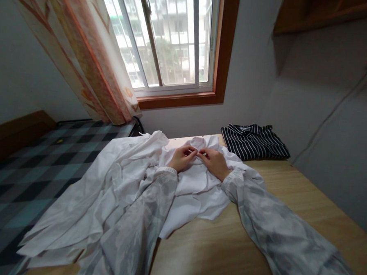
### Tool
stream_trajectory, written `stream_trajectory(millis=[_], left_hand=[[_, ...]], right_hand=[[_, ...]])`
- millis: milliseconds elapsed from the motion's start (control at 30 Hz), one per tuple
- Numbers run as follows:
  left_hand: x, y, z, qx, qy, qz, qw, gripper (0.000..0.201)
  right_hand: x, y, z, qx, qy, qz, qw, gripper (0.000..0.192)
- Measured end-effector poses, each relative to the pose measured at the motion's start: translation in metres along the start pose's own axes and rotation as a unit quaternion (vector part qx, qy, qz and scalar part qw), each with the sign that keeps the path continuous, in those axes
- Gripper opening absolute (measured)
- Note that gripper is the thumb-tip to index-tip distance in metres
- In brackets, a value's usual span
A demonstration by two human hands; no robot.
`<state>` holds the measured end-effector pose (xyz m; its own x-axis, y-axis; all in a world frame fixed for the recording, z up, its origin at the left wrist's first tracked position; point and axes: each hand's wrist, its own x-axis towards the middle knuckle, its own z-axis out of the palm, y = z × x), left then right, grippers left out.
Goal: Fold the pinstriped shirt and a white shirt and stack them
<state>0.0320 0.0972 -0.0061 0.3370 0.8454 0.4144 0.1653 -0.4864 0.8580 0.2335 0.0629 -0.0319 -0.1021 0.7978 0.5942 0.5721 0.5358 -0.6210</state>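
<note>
Mottled grey-and-white long sleeves (pixel 268 220) with gathered cuffs (pixel 229 181)

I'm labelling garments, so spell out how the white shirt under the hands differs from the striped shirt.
Color: the white shirt looks plain, while the striped shirt is dark with pale stripes.
Pose: the white shirt is spread and wrinkled; the striped shirt is folded into a compact bundle.
Contact: the left hand and right hand touch the white shirt; neither touches the striped shirt.
Shared: both lie on the wooden table.
</note>
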Motion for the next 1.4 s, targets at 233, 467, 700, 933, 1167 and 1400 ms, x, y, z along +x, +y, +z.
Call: stream_trajectory(millis=[233,467,700,933,1167,1400], left_hand=[[0.004,0.001,-0.002,-0.050,-0.043,-0.002,0.998,0.053],[0.002,0.003,-0.005,-0.050,-0.063,0.013,0.997,0.044],[-0.001,-0.001,-0.003,-0.043,-0.068,-0.001,0.997,0.043],[-0.003,-0.006,0.004,-0.030,-0.037,-0.035,0.998,0.047],[-0.003,-0.004,0.003,-0.030,-0.034,-0.036,0.998,0.044],[-0.004,-0.008,0.002,0.017,0.003,-0.005,1.000,0.040]], right_hand=[[0.001,0.002,0.003,0.078,0.014,0.017,0.997,0.030],[0.005,0.001,0.002,0.155,0.016,0.043,0.987,0.038],[0.007,0.003,0.001,0.197,0.012,0.066,0.978,0.045],[0.007,0.014,0.006,0.241,0.011,0.112,0.964,0.046],[0.007,0.019,0.008,0.254,0.016,0.108,0.961,0.039],[0.007,0.018,0.007,0.264,0.003,0.103,0.959,0.039]])
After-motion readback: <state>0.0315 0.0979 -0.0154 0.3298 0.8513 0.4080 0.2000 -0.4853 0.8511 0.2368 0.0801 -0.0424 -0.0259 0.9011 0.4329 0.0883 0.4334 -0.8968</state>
